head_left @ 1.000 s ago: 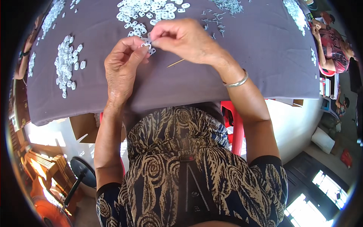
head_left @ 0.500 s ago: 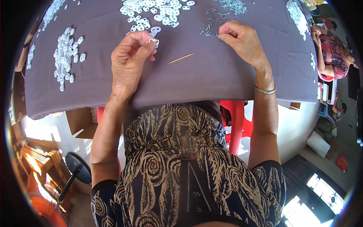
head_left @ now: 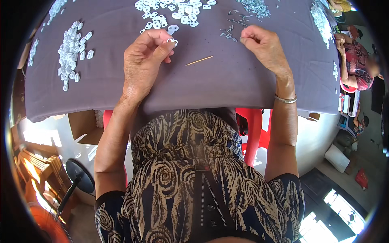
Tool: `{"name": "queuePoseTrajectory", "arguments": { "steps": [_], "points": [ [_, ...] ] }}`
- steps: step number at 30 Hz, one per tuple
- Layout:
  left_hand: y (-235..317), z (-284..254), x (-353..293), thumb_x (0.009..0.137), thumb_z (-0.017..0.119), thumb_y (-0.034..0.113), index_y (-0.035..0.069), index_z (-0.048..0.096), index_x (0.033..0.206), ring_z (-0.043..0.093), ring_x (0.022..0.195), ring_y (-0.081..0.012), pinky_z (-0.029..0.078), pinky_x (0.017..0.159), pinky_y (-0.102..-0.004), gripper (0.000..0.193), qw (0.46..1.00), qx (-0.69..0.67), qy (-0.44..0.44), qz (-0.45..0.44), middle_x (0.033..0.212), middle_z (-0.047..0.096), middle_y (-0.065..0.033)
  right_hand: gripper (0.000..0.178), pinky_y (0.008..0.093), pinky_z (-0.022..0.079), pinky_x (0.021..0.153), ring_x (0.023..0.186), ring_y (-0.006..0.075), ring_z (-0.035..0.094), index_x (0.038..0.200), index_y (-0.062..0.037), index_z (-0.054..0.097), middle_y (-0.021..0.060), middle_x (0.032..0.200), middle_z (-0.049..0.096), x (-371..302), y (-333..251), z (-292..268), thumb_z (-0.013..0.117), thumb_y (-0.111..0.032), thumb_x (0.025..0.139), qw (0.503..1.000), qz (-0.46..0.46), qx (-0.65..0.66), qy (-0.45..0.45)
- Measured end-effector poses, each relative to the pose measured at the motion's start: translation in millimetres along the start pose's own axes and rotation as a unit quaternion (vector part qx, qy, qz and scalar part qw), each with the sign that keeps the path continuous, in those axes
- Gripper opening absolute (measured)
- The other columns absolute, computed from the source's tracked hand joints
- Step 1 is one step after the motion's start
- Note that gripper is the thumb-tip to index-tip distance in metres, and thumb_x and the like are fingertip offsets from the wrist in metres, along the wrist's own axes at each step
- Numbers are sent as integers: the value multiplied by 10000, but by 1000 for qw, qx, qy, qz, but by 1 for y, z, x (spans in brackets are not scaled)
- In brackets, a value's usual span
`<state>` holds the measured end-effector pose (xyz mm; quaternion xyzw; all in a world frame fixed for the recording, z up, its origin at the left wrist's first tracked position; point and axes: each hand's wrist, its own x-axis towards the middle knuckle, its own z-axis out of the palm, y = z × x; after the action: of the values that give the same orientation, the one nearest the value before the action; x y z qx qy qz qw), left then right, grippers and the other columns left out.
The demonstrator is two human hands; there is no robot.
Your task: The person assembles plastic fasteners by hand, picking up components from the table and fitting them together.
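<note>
A small white piece [head_left: 173, 41] is pinched at the tips of the thumb and forefinger of the left hand [head_left: 142, 60], above a dark cloth [head_left: 202, 89]. Just beyond those fingertips a pale two-holed piece [head_left: 173, 28] is seen; whether it is joined to the held one cannot be told. The fingers of the right hand [head_left: 265, 49] are curled narrow beside scattered grey pins [head_left: 229, 34]; whether one is gripped cannot be told, the fingertips being partly hidden. Between the hands, slightly nearer the body, a wooden pick [head_left: 199, 60] is laid flat. Beyond the left hand a heap of white pieces [head_left: 184, 18] is spread, and a cluster of similar pieces [head_left: 69, 52] is strewn to its left.

By its look, the white piece is judged to be plastic: light, fairly stiff, smooth enough to be slipped from dry fingers, its thin parts perhaps easily bent. It is best held by the outer rim, with its openings left uncovered. The pins, probably metal, are judged light, rigid and easily rolled; each is best taken mid-length, between two fingertips.
</note>
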<state>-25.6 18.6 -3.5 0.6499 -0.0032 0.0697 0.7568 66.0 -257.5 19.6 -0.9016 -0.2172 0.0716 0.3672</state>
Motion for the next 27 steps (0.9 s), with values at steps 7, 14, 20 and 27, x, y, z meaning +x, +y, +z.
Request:
{"name": "queuePoseTrajectory", "arguments": {
  "steps": [7,14,20,27],
  "points": [
    [-1,1,-1,862,631,11,39,624,910,560,704,-58,465,606,-209,56,1000,5,4,0,799,607,13,32,175,375,552,652,14,453,848,-26,604,-53,738,551,2,3,-2,583,-15,869,995,-19,95,17],
    [-5,2,0,864,638,23,32,618,929,577,707,-54,472,598,-196,69,1000,5,4,10,803,612,11,91,189,396,569,640,27,480,935,-41,665,-41,716,569,12,-54,17,610,-34,863,984,-67,164,-18],
    [-6,3,1,864,635,27,38,620,992,589,737,-49,479,612,-197,130,1000,-26,7,15,821,619,15,77,181,375,539,607,27,445,928,-42,659,-43,742,577,39,-85,54,617,-89,884,972,-96,193,-97],
    [-7,1,1,845,633,2,37,570,1065,592,746,-56,491,611,-213,232,999,-22,25,12,817,623,2,115,189,414,564,655,32,484,940,-56,656,-46,780,594,44,-85,68,624,-160,901,970,-75,206,-103]
  ]
}}
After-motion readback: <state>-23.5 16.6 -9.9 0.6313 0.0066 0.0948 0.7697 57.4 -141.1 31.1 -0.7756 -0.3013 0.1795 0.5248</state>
